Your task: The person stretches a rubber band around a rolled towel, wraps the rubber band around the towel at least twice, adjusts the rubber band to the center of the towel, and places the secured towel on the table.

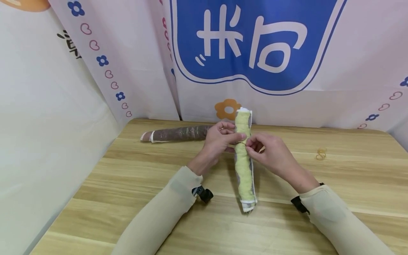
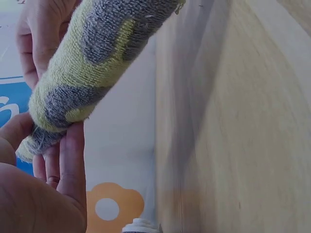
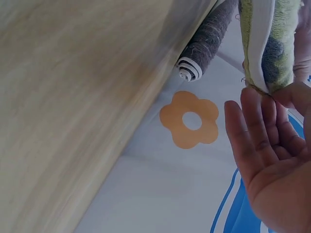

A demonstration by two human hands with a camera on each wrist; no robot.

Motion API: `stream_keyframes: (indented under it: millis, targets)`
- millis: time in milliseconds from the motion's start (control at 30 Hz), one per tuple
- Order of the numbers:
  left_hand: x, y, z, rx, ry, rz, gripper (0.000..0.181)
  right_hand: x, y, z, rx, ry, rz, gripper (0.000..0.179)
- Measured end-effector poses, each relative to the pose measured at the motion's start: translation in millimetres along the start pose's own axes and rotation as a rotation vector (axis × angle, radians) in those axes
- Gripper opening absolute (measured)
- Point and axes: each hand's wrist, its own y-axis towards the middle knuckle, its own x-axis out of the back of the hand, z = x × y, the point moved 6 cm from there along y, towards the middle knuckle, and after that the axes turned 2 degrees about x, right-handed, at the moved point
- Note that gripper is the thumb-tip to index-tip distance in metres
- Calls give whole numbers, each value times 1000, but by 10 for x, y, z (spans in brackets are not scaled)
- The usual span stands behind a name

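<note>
A rolled towel (image 1: pixel 244 170), yellow-green with grey patches and white edging, is held off the table. My left hand (image 1: pixel 220 138) grips it around the middle, with the thumb on its front and the fingers behind. A thin rubber band (image 1: pixel 241 143) crosses the roll at mid-length. On the roll's right side, my right hand (image 1: pixel 271 152) pinches that band between thumb and index finger. In the right wrist view the other fingers of the right hand (image 3: pixel 272 160) are loosely extended. The left wrist view shows the left hand's fingers (image 2: pixel 72 155) around the roll.
A second rolled towel (image 1: pixel 178 134), dark grey-brown with a white edge, lies at the back left of the wooden table (image 1: pixel 127 191). Loose rubber bands (image 1: pixel 321 154) lie to the right. A printed cloth (image 1: pixel 197 95) hangs along the table's back edge.
</note>
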Motion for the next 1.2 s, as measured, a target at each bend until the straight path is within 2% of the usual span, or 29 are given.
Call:
stream_keyframes:
  millis: [200, 600, 700, 967, 1100, 1200]
  targets:
    - [-21, -32, -24, -5, 19, -7, 36, -26, -17, -24, -13, 22, 12, 13]
    - [-37, -52, -50, -45, 49, -72, 30, -49, -50, 74, 154, -21, -19, 24]
    - [-27, -61, -57, -50, 56, -79, 29, -55, -47, 95, 173, -25, -3, 25]
    - [6, -70, -87, -31, 41, -91, 25, -101, -62, 136, 194, 85, 92, 29]
    - [20, -54, -83, -13, 36, -78, 26, -93, -59, 144, 207, 83, 102, 29]
    - [34, -19, -61, 3, 21, -36, 31, -69, -50, 111, 183, 81, 79, 27]
